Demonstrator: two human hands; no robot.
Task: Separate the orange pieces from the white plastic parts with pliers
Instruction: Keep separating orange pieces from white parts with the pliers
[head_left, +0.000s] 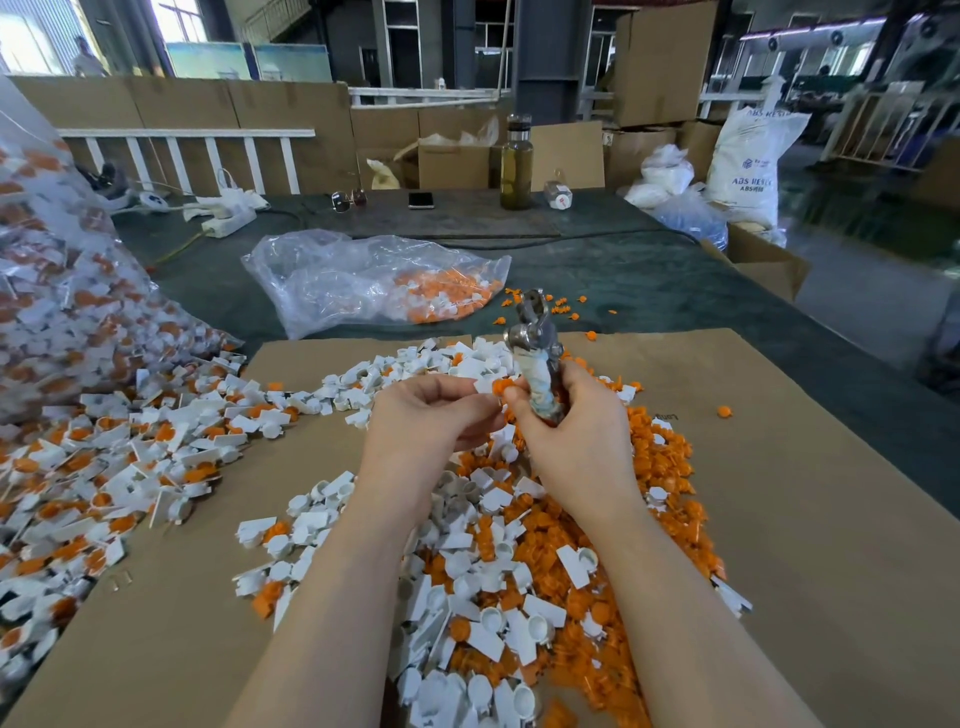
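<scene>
A: Orange piece (502, 386) seated in a white part (483, 385), pinched in the left hand (431, 415), just at nine o'clock of the pliers (537, 353).

B: And the pliers?

A: Right hand (571, 431) fingers wrap the handles; long axis points toward twelve o'clock, nose up, above the bench (831, 519).

Your right hand (571, 441) covers most of the pliers (537, 338) handles, so you cannot tell how the jaws stand. The big bag (62, 291) at the counter's left edge is cut off by the frame. Your forearms hide part of the mixed pile (498, 597). Lettering on the white sack (748, 166) is only partly legible.
</scene>
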